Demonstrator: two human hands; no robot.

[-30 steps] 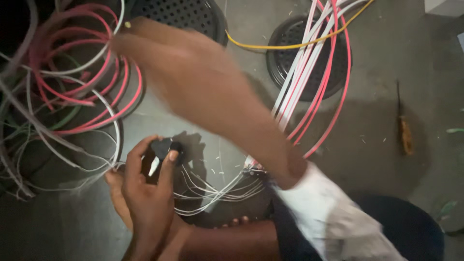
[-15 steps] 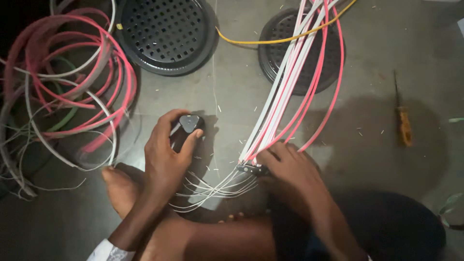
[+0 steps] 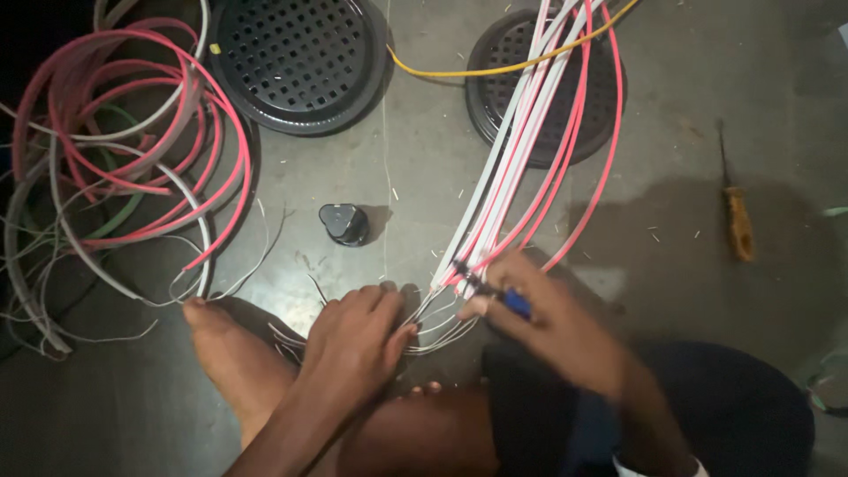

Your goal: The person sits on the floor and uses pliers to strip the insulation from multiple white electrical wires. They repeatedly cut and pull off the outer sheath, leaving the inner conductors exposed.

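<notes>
Below, two bare hands work at the stripped ends of a bundle of pink and white sheathed cables [image 3: 521, 168] on a grey concrete floor [image 3: 671, 177].

Left hand [image 3: 353, 344] presses curled fingers onto the thin bare wires [image 3: 433, 331]; right hand [image 3: 548, 322] pinches a small blue-handled tool [image 3: 512, 302]. Small black cap [image 3: 343, 223] lies apart.

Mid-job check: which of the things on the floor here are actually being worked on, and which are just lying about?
In hand:
- left hand on the bare wire ends
- right hand holding a blue-handled tool at the bundle of pink and white cables

Lying about:
- small black roll
- orange-handled screwdriver
- coiled cables
- two black perforated discs
- yellow cable
</notes>
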